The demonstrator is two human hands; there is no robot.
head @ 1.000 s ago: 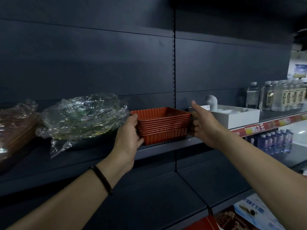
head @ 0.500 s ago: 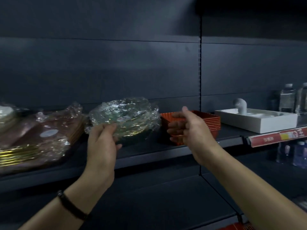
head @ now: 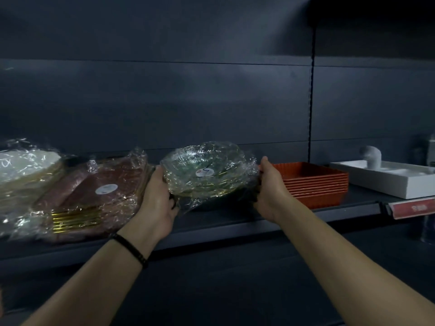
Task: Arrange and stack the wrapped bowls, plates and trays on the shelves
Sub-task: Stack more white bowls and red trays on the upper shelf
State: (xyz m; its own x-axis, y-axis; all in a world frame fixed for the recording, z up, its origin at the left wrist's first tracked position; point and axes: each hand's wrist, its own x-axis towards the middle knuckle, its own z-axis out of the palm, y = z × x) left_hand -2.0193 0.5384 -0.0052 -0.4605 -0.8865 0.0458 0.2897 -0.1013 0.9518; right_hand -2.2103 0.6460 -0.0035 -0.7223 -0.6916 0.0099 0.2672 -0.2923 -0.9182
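Dark grey metal shelf (head: 235, 222), matte panelled back wall, dim light. Your left hand (head: 157, 196) and right hand (head: 270, 189) grip opposite rims of the round stack of clear glass plates in crinkled film (head: 207, 172). It sits mid-shelf between the film-wrapped brown square plates (head: 94, 194) and the stacked orange ribbed trays (head: 315, 184). Your fingertips are hidden underneath.

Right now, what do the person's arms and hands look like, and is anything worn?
Bare hands and forearms, no sleeves or gloves in view. The left hand has a thin dark bracelet at the wrist; the right hand wears nothing visible.
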